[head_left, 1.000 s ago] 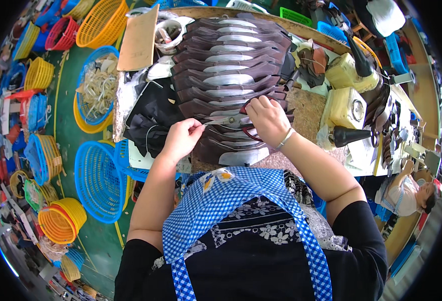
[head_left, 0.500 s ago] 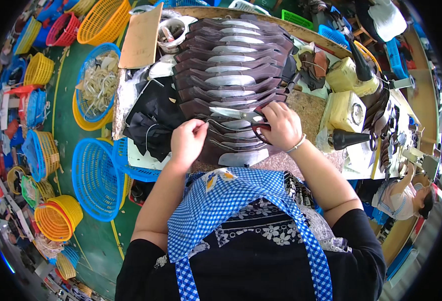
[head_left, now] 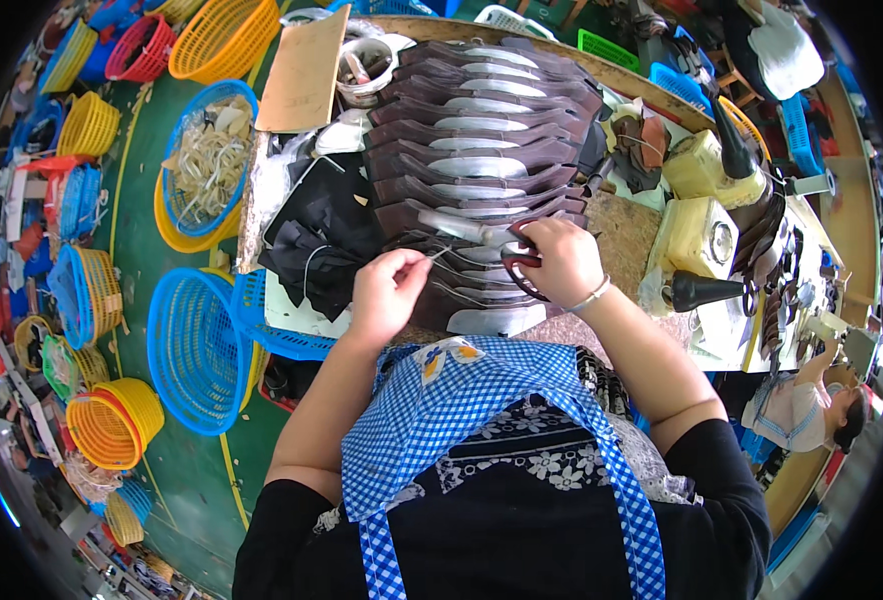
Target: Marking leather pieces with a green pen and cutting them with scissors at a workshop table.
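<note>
My right hand (head_left: 564,262) grips a pair of scissors (head_left: 461,228) by the dark handles, with the blades pointing left and smeared by motion. Opposite it, my left hand (head_left: 386,295) is pinched closed on the end of a thin pale strip (head_left: 441,253). Both hands are over the near end of a long row of overlapping dark brown leather-like pieces (head_left: 401,132), each with a whitish curved patch. Where the strip runs beyond my fingertips is too small to tell.
Black fabric pieces (head_left: 331,225) lie left of the row, near a cardboard sheet (head_left: 301,75) and a white tub (head_left: 363,92). Yellowish containers (head_left: 699,235) and a black cone (head_left: 706,291) stand right. Blue baskets (head_left: 186,350) sit on the green floor; a person (head_left: 801,405) is at far right.
My left hand has shifted slightly right and down, and the strip end now shows past its fingertips. The scissors blades have moved and blurred. The whole view has shifted a little.
</note>
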A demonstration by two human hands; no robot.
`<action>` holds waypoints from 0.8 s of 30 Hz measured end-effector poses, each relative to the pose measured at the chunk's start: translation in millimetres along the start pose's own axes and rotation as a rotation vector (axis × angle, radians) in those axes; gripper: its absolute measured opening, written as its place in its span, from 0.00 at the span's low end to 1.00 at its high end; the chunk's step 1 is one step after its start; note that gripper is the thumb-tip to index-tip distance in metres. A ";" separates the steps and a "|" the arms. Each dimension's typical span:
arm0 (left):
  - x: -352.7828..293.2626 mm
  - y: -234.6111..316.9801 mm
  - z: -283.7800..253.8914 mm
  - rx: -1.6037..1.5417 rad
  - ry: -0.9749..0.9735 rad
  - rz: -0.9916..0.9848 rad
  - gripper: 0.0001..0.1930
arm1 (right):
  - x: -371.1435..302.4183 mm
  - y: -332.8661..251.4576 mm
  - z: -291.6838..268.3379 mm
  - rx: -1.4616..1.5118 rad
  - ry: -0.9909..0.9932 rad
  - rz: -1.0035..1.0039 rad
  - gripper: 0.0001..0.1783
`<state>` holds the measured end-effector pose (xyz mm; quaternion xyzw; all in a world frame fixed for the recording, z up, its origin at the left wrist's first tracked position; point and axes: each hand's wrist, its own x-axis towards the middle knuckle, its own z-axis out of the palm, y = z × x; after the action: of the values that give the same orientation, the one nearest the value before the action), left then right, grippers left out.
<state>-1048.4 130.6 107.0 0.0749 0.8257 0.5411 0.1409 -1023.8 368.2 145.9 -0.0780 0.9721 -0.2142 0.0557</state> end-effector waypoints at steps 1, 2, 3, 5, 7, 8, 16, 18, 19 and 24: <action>-3.5 10.2 5.0 -0.103 -0.014 0.005 0.05 | -3.7 -2.7 -1.7 0.245 0.003 0.193 0.13; -6.0 20.9 10.3 -0.131 -0.059 0.039 0.04 | -6.1 -0.5 6.1 0.600 -0.004 0.298 0.18; -6.8 30.4 15.6 -0.134 -0.136 0.089 0.05 | -4.2 -3.7 12.9 0.955 -0.036 0.260 0.16; -7.6 19.7 35.8 -0.278 -0.172 0.039 0.05 | -3.8 -12.0 19.7 1.382 -0.111 0.465 0.16; -3.1 19.6 30.9 -0.180 -0.153 -0.036 0.06 | -3.4 3.4 27.1 1.251 0.051 0.466 0.15; -0.6 11.5 26.6 -0.147 -0.137 -0.045 0.06 | -5.1 14.2 23.4 1.197 0.118 0.493 0.15; 4.9 25.5 38.9 -0.085 -0.245 -0.001 0.08 | -10.1 8.1 38.3 1.116 0.136 0.322 0.18; 12.8 10.8 22.2 -0.063 -0.204 -0.029 0.09 | -5.1 27.0 31.1 0.818 0.264 0.408 0.17; 16.3 -0.9 11.0 -0.046 -0.161 0.000 0.09 | -5.4 37.3 25.5 0.798 0.294 0.441 0.15; 31.4 -21.9 -18.5 0.367 -0.033 0.064 0.09 | -13.1 58.0 27.7 0.390 0.364 0.432 0.22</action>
<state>-1083.4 114.4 89.1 0.1344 0.9052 0.3845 0.1208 -1014.3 411.1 97.2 0.1815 0.9009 -0.3897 -0.0605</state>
